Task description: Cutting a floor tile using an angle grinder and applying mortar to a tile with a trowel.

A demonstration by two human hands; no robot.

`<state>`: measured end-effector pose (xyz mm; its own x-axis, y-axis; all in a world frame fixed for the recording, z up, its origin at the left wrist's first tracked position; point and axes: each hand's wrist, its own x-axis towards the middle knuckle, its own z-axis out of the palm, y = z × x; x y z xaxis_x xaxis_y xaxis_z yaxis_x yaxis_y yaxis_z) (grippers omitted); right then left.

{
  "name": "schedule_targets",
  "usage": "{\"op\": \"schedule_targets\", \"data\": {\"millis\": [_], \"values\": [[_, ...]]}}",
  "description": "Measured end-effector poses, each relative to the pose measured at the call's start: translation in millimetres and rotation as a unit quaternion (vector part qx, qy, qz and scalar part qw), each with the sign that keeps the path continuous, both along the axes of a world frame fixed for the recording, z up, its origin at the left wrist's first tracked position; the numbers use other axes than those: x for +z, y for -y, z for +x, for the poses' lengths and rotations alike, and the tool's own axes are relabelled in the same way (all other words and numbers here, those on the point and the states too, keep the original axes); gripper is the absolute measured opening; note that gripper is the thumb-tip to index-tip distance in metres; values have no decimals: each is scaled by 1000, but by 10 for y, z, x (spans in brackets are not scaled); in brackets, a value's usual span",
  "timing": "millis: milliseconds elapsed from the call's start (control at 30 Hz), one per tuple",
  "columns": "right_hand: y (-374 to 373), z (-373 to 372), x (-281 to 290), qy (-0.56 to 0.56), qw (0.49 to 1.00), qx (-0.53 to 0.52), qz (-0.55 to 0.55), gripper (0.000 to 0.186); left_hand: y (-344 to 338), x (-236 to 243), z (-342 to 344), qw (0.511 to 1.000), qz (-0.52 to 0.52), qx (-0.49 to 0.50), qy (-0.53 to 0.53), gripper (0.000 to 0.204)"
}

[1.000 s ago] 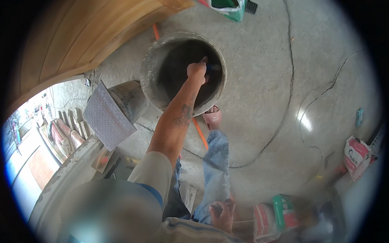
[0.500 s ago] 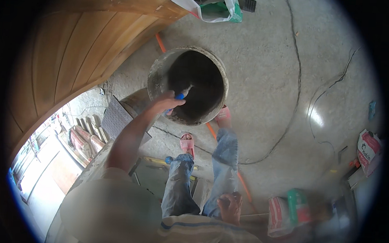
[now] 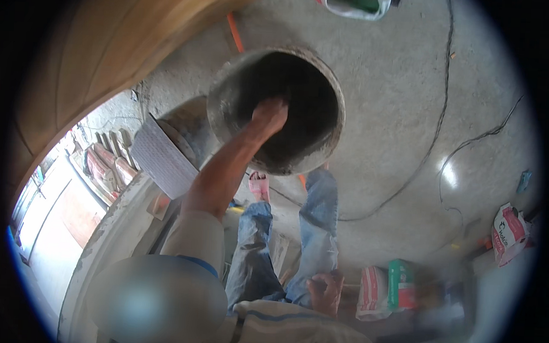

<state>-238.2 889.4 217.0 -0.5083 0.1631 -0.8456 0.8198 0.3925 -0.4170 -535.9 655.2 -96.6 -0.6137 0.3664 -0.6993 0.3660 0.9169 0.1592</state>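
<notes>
Into the head view now: the left hand (image 3: 270, 115) is held inside the wide grey bucket (image 3: 224, 110), whose wall surrounds the fingers; their closure is shadowed, so it cannot be told. Stiff and probably heavy, the bucket would best be gripped by its rim. Below-right of those fingers, the right hand (image 3: 325, 293) is rested on the jeans (image 3: 317, 236), curled, its closure unclear.
</notes>
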Motion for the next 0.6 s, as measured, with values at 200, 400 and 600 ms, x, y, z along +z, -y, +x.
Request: {"op": "schedule_targets", "data": {"millis": [200, 400, 600], "values": [[-71, -96, -6, -47, 998, 41, 3, 26, 141, 478, -27, 999, -36, 17, 33, 14], [-3, 2, -35, -7, 1000, 18, -3, 24, 338, 252, -232, 998, -52, 5, -32, 12], [-1, -29, -67, 12, 1000, -24, -1, 23, 442, -381, 479, 999, -14, -7, 38, 12]]}}
